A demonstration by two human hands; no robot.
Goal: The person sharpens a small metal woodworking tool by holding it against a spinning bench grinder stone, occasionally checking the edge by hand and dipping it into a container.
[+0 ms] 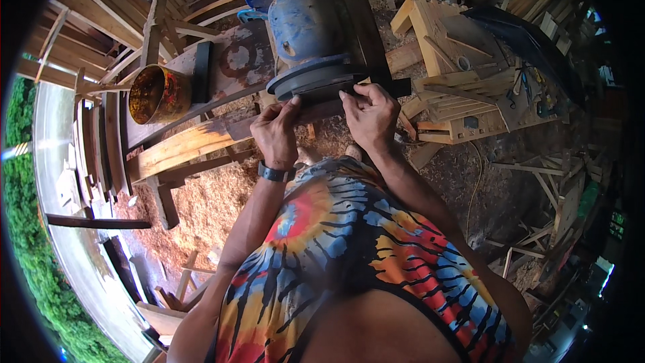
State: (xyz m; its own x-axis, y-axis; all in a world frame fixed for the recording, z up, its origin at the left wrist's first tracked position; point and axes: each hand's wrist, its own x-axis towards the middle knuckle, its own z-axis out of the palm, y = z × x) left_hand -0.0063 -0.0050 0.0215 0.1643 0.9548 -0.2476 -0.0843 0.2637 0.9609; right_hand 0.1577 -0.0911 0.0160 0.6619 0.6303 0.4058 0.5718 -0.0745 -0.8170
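Note:
Both my hands hold a thin dark metal strip [327,94] flat against the near side of a grinding wheel [312,79]. That wheel sits on the near end of a worn blue bench grinder [306,25]. My left hand [275,129] pinches the strip's left end between thumb and fingers, with a dark watch [275,173] on the wrist. At the other end, my right hand [371,117] grips it with curled fingers, thumb toward the wheel. The strip's exact contact with the wheel is hard to make out. Beneath the hands runs a dark-stained beam [252,123].
An open, stained tin [159,94] stands left of the grinder beside a dark block [201,72]. Stacked lumber [101,13] fills the far left. To the right, a wooden rack [463,124] carries offcuts and pliers [514,91]. Wood shavings [208,208] cover the floor, where a cord [478,181] lies.

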